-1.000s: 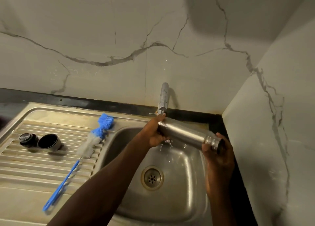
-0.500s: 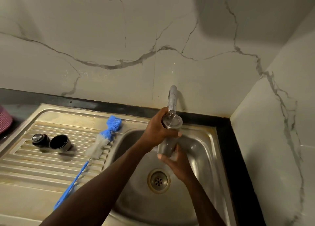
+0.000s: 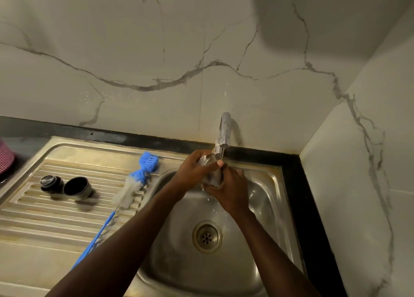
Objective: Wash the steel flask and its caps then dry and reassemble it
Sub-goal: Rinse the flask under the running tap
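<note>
At the far left edge we see a slice of a pink woven basket (image 3: pixel 5 160) on the dark counter. On the ribbed steel drainboard (image 3: pixel 44 218) stand the flask's two caps, touching side by side: the inner stopper cap (image 3: pixel 51 183) with its shiny button top on the left, and the outer cup cap (image 3: pixel 77 188) on the right, lying tilted with its dark hollow facing us. Just right of them a blue bottle brush (image 3: pixel 132 184) lies diagonally across the ribs, its blue-and-white bristle head near the basin's rim and its thin blue handle running down toward us until the left forearm hides its end.

Over the steel sink basin (image 3: pixel 268 196) we hold the steel flask (image 3: pixel 212 177) in both hands, directly under the chrome tap (image 3: pixel 224 131), from which a thin stream of water falls. Our left hand (image 3: pixel 195 171) wraps the flask's upper part, fingers curled round its far side and thumb lying across its near side. Our right hand (image 3: pixel 230 189) grips the lower part from the right, fingers curled round it and close together. The flask is blurred and mostly covered by the hands, so we cannot tell which end is up. Below it the round drain (image 3: pixel 207 236) sits in the wet basin floor. Marble-veined wall tiles (image 3: pixel 134 50) rise behind and to the right.
</note>
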